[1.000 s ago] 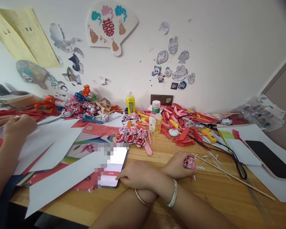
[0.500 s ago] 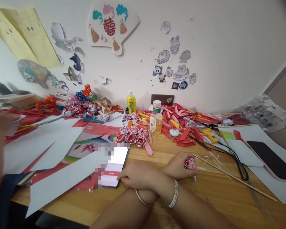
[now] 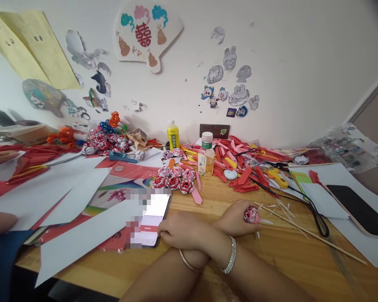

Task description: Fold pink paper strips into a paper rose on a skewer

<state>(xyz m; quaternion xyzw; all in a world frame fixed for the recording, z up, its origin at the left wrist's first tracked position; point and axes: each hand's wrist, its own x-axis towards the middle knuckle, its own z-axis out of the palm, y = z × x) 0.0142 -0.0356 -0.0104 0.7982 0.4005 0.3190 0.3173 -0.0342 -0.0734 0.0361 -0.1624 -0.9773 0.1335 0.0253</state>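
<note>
My forearms are crossed, the right lying over the left. On the right side of the table my left hand (image 3: 236,218) is closed around a pink-and-white folded paper rose (image 3: 251,214); part of the rose is covered by the fingers. My right hand (image 3: 178,230) rests beside the lower right edge of a lit phone (image 3: 149,228), fingers curled in, nothing visible in them. Part of the phone's screen is pixelated. Behind my hands sits a cluster of red, pink and white paper roses (image 3: 174,183).
A thin wooden stick (image 3: 315,235) lies right of my left hand near paper scraps. Two bottles, yellow (image 3: 173,136) and clear (image 3: 205,157), stand behind. A dark phone (image 3: 359,209) lies far right. At left, another person's hand (image 3: 0,159) is near white paper (image 3: 34,197).
My right hand has drawn slightly right, its fingers curling away from the phone's edge. The other person's arm at left has moved down and back. My left hand stays still on the rose.
</note>
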